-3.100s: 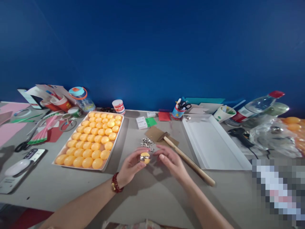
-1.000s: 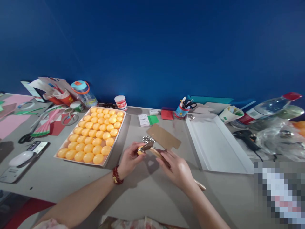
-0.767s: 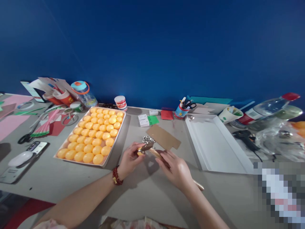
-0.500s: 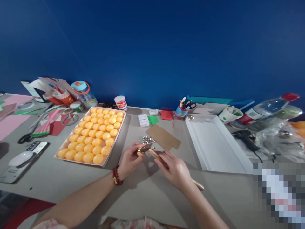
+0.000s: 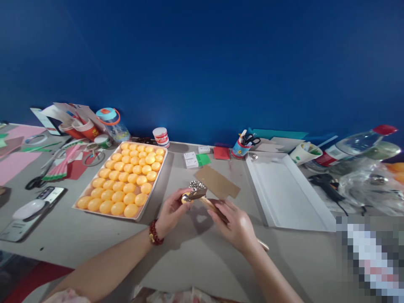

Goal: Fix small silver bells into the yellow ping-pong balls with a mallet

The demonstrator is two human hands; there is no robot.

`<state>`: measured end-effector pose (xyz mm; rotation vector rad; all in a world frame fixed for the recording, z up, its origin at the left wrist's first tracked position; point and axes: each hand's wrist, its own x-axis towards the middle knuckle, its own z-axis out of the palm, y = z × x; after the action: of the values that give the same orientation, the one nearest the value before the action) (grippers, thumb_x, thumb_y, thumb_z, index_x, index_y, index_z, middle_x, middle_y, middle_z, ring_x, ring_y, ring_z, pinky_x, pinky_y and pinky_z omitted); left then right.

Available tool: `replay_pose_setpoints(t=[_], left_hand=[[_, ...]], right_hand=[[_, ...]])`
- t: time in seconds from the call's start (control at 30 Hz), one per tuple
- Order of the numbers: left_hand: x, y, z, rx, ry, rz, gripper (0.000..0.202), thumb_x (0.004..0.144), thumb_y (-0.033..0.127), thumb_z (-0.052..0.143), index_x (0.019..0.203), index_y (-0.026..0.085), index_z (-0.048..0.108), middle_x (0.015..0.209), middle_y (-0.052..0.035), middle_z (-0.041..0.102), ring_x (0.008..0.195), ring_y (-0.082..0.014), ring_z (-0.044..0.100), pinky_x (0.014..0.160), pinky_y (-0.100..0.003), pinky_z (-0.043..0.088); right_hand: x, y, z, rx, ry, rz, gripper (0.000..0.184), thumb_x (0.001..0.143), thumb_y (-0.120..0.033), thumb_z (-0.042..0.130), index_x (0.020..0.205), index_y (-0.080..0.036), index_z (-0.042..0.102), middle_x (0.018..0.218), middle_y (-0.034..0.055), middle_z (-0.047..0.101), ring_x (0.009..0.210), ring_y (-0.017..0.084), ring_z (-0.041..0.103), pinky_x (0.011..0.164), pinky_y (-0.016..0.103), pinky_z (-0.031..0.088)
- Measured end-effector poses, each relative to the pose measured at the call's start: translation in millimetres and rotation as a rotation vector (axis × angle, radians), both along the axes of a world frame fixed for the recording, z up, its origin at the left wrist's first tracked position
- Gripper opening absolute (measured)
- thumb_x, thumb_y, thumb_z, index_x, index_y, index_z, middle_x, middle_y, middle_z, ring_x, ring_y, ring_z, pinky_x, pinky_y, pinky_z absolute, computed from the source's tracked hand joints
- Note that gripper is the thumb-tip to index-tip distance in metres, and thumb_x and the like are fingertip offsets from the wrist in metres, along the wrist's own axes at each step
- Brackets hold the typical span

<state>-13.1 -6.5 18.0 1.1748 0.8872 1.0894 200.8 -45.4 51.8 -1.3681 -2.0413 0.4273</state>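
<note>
My left hand (image 5: 172,212) pinches a small orange ball (image 5: 186,197) with a shiny metal piece on it, held just above the grey table (image 5: 195,256). My right hand (image 5: 233,223) is wrapped round the wooden handle of a small hammer (image 5: 206,202), its dark head resting right over the ball. A little heap of silver metal pieces (image 5: 196,184) lies just behind the ball, next to a brown card sheet (image 5: 217,182).
A white tray (image 5: 154,185) full of orange balls sits to the left. An empty white tray (image 5: 285,189) lies to the right, with a glue gun (image 5: 326,185), bottles (image 5: 353,145) and plastic bags beyond. Scissors (image 5: 34,182), cups, a phone (image 5: 47,195) and paper crowd the far left.
About three seconds ago the hammer lay on the table; my right hand has since picked it up. Over the last second its head bobs slightly above the ball in my left hand.
</note>
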Motion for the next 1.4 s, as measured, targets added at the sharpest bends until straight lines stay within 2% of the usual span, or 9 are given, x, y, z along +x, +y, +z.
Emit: replay_pose_setpoints(t=[0.1, 0.23, 0.37, 0.57, 0.83, 1.07, 1.4], left_hand=[[0, 0, 0.3, -0.011, -0.006, -0.01, 0.036, 0.082, 0.03, 0.07, 0.117, 0.021, 0.068, 0.12, -0.0105, 0.064, 0.084, -0.0185, 0.06, 0.072, -0.03, 0.053], [-1, 0, -2.9, -0.012, -0.018, -0.023, 0.037, 0.081, 0.029, 0.07, 0.117, 0.021, 0.068, 0.124, -0.0113, 0.063, 0.097, -0.023, 0.06, 0.074, -0.031, 0.054], [-2, 1, -8.7, -0.029, -0.027, 0.007, 0.035, 0.084, 0.031, 0.067, 0.117, 0.02, 0.068, 0.119, -0.011, 0.066, 0.089, -0.0202, 0.062, 0.074, -0.032, 0.054], [-1, 0, -12.5, -0.041, -0.073, -0.011, 0.035, 0.084, 0.033, 0.067, 0.117, 0.02, 0.067, 0.119, -0.0101, 0.067, 0.099, -0.0238, 0.061, 0.08, -0.035, 0.056], [-3, -1, -13.6, -0.073, -0.117, -0.021, 0.034, 0.087, 0.031, 0.064, 0.12, 0.021, 0.065, 0.111, -0.0077, 0.069, 0.082, -0.0173, 0.066, 0.082, -0.033, 0.053], [-3, 0, -14.8, -0.107, -0.175, -0.036, 0.034, 0.088, 0.031, 0.062, 0.12, 0.02, 0.064, 0.109, -0.0077, 0.069, 0.084, -0.0186, 0.066, 0.084, -0.035, 0.05], [0, 0, -2.6, -0.216, -0.363, -0.059, 0.032, 0.084, 0.032, 0.068, 0.112, 0.018, 0.068, 0.098, -0.0072, 0.071, 0.081, -0.0181, 0.065, 0.082, -0.035, 0.052]], right_hand=[[-1, 1, 0.5, -0.003, -0.007, 0.008, 0.019, 0.096, -0.027, 0.05, 0.108, -0.021, 0.063, 0.094, 0.0076, 0.071, 0.08, 0.02, 0.069, 0.069, 0.028, 0.054], [1, 1, 1.7, -0.012, 0.003, -0.008, 0.019, 0.097, -0.027, 0.048, 0.108, -0.021, 0.063, 0.09, 0.007, 0.069, 0.074, 0.018, 0.067, 0.065, 0.027, 0.052], [1, 1, 1.3, -0.013, -0.013, 0.004, 0.018, 0.097, -0.028, 0.049, 0.106, -0.021, 0.063, 0.088, 0.0068, 0.069, 0.075, 0.019, 0.067, 0.065, 0.027, 0.051], [1, 1, 1.4, -0.003, -0.012, -0.01, 0.019, 0.097, -0.028, 0.048, 0.106, -0.021, 0.063, 0.089, 0.0076, 0.069, 0.075, 0.019, 0.067, 0.063, 0.026, 0.051], [2, 0, 1.7, 0.005, 0.0, -0.02, 0.019, 0.097, -0.027, 0.049, 0.107, -0.021, 0.064, 0.09, 0.0069, 0.069, 0.077, 0.019, 0.068, 0.064, 0.026, 0.051], [1, 1, 0.1, -0.008, -0.019, -0.018, 0.019, 0.097, -0.027, 0.048, 0.107, -0.021, 0.063, 0.089, 0.0065, 0.068, 0.074, 0.018, 0.067, 0.064, 0.026, 0.05], [2, 0, 0.3, -0.014, -0.001, -0.011, 0.019, 0.097, -0.026, 0.049, 0.108, -0.021, 0.063, 0.091, 0.007, 0.068, 0.077, 0.018, 0.067, 0.065, 0.026, 0.05]])
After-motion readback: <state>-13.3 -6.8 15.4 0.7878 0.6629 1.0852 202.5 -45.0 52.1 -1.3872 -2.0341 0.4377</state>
